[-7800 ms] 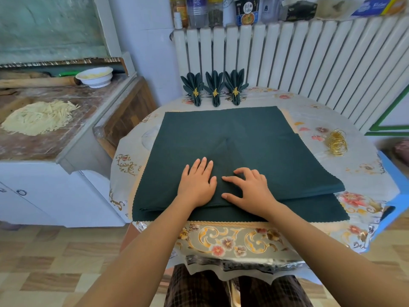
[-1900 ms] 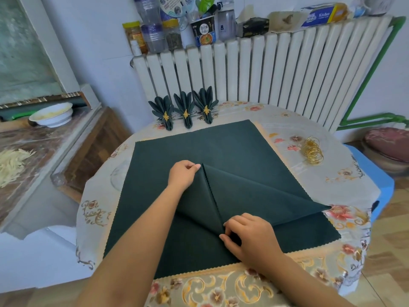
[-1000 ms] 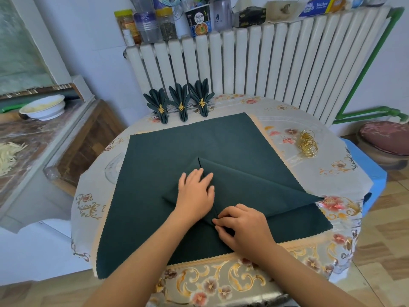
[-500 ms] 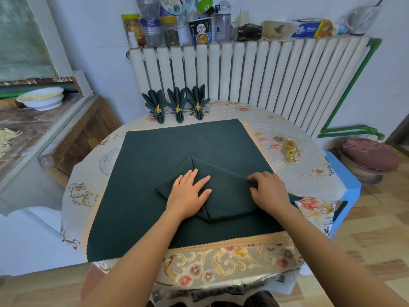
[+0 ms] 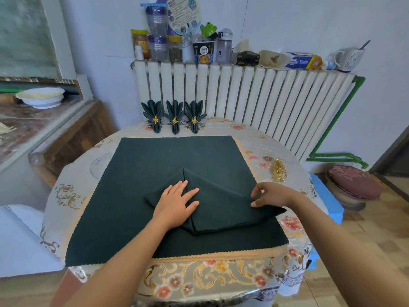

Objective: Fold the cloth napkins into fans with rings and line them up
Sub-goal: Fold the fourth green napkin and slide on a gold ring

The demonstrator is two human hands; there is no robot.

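A dark green napkin [image 5: 223,209] lies folded into a pointed shape on top of another green napkin [image 5: 155,156] spread flat on the round table [image 5: 254,138]. My left hand [image 5: 177,204] presses flat on the folded napkin's left half, fingers straight. My right hand [image 5: 272,194] is over the right flap, its fingertips and thumb touching the cloth near the fold's edge. Three finished green fans with gold rings [image 5: 175,116] stand in a row at the table's far edge. A pile of gold rings [image 5: 279,169] lies at the right.
A white radiator [image 5: 265,96] with jars, boxes and a mug on top stands behind the table. A counter with a white bowl [image 5: 41,97] is at the left. A blue stool [image 5: 325,196] and a cushioned seat [image 5: 354,185] are at the right.
My right hand folded the napkin's right side over, then slid right along that flap and lifted from a flat press to fingertips. My left hand stayed pressing the middle.
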